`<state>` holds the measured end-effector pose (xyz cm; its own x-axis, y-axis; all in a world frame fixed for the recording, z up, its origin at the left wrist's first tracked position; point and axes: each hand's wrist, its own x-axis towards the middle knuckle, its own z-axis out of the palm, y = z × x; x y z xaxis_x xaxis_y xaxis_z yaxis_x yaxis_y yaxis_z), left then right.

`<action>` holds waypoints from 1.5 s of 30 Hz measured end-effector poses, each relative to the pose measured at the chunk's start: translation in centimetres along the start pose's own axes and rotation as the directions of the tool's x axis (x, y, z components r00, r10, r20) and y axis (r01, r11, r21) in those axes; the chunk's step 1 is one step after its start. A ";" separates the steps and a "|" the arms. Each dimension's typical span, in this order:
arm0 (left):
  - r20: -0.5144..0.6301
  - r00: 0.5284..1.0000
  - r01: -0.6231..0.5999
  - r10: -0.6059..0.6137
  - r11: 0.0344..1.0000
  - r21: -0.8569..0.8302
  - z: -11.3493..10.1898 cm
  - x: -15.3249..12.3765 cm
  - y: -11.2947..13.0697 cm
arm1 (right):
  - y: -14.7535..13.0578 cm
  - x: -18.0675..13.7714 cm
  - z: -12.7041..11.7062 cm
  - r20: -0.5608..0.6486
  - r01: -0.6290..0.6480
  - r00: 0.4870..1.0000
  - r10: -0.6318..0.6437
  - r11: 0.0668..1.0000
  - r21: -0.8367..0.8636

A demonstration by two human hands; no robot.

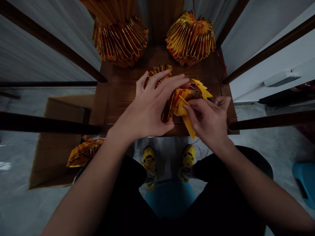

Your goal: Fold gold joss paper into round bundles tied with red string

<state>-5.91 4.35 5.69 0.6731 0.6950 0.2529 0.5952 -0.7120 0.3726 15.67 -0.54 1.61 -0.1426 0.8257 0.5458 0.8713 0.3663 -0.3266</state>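
On a dark wooden chair seat point(123, 95) lies a bundle of folded yellow and gold paper pieces point(183, 95). My left hand point(150, 105) lies over the bundle with fingers stretched out and spread, pressing it down. My right hand point(209, 119) is closed in a pinch on one yellow folded paper piece point(188, 123) at the bundle's near right side. Part of the bundle is hidden under my left hand.
Two finished fan-like gold paper clusters stand at the back of the seat, one at left point(120, 41) and one at right point(190, 37). A cardboard box point(59, 137) with more folded paper point(83, 152) sits on the floor at left. Dark chair rails point(49, 124) frame the seat. A blue stool point(305, 180) is at right.
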 end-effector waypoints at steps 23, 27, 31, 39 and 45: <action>0.014 0.998 0.061 -0.061 0.998 0.022 -0.1 0.5 0.7 | -1.4 0.1 -0.4 0.038 0.010 0.999 -0.010 1.000 -0.002; 0.007 0.999 0.052 -0.052 0.998 0.020 -0.1 0.5 0.6 | -2.3 0.7 0.0 0.029 -0.102 0.994 0.104 0.994 -0.043; 0.011 0.999 0.036 -0.036 0.999 0.028 0.0 0.4 0.3 | -2.5 1.2 -0.1 0.050 -0.173 0.982 0.181 0.976 -0.132; 0.004 1.000 0.022 -0.022 0.999 0.050 0.2 0.5 0.2 | -2.8 1.9 0.2 0.034 -0.200 0.977 0.209 0.966 -0.166; 0.004 0.999 0.053 -0.054 0.998 0.029 0.3 0.7 0.4 | -3.4 2.5 1.3 0.074 -0.122 0.988 0.135 0.979 -0.162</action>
<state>-5.07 4.46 5.73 0.6421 0.7317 0.2286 0.6427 -0.6764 0.3598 11.71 0.81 3.05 -0.0581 0.8971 0.4380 0.9466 0.1889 -0.2614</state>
